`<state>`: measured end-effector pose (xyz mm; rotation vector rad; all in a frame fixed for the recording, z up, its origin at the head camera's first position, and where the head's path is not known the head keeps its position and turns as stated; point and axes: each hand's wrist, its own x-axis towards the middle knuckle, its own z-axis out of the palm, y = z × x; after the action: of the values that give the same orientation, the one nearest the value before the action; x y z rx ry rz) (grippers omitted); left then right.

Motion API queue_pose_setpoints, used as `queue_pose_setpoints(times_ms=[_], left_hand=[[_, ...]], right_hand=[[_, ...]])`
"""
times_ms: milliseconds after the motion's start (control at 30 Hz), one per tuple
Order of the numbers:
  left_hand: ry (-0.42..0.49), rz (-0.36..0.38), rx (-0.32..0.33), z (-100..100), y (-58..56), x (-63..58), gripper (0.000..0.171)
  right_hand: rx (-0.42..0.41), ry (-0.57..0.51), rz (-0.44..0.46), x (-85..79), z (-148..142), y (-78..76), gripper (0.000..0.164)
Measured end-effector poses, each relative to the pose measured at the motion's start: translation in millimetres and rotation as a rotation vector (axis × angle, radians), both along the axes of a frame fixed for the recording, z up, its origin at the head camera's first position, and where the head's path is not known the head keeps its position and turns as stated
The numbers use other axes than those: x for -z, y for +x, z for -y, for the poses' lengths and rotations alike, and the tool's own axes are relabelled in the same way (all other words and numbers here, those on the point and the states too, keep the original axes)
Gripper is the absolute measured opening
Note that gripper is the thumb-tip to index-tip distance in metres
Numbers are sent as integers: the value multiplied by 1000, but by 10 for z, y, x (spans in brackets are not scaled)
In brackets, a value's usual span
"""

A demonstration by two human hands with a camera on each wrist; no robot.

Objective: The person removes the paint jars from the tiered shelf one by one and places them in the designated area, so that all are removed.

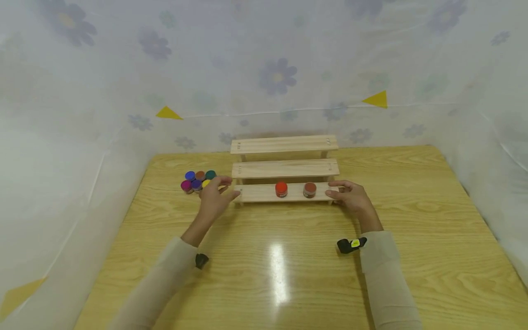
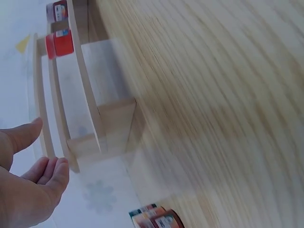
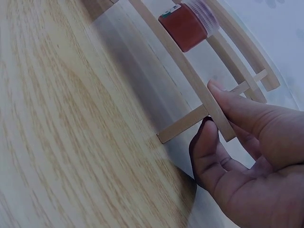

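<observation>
A three-tier wooden rack [image 1: 285, 169] stands near the back of the table. My right hand [image 1: 349, 197] pinches the right end of its lowest shelf, thumb on one face and fingers on the other, as the right wrist view shows. Beside the left end of that shelf is my left hand [image 1: 213, 198], its thumb and fingers spread apart with nothing between them. On the lowest shelf sit a red paint jar [image 1: 281, 189] and a brown paint jar [image 1: 310, 190], the brown one nearer my right hand. Both upper shelves carry nothing.
Left of the rack, several small paint jars [image 1: 190, 176] are grouped on the wooden table [image 1: 239, 275], partly hidden behind my left hand. A pale flowered curtain [image 1: 206, 82] surrounds the table at the back and sides.
</observation>
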<state>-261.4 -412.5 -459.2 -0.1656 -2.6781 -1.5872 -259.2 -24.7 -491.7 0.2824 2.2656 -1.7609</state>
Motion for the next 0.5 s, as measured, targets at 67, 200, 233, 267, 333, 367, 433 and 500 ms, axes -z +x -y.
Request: queue_pose_setpoints(times_ms=[67,200,233,267,333,367,433,500], left_hand=[[7,-15,13,-63,2,-6,43],[-2,-30,45,-186,-1,-28,42],[-3,-29,51,-218,-3,-34,42],[-3,-27,59,-250,-5,-39,42],[14,-23,75,-317,-12,-56,43],[23,-22,80,-353,-16,-64,42],[41,-23,90,-428,-29,-74,42],[65,-15,98,-501,-42,-81,41]], right_hand=[[3,-3,4,1,0,3,57],[2,9,-2,6,1,3,56],[-1,12,-5,5,3,3,56],[-3,16,-7,5,3,2,56],[-4,17,-7,0,9,3,54],[-3,13,-7,-2,12,2,54],[-5,11,-7,-11,11,3,55],[-4,1,-6,-23,14,6,55]])
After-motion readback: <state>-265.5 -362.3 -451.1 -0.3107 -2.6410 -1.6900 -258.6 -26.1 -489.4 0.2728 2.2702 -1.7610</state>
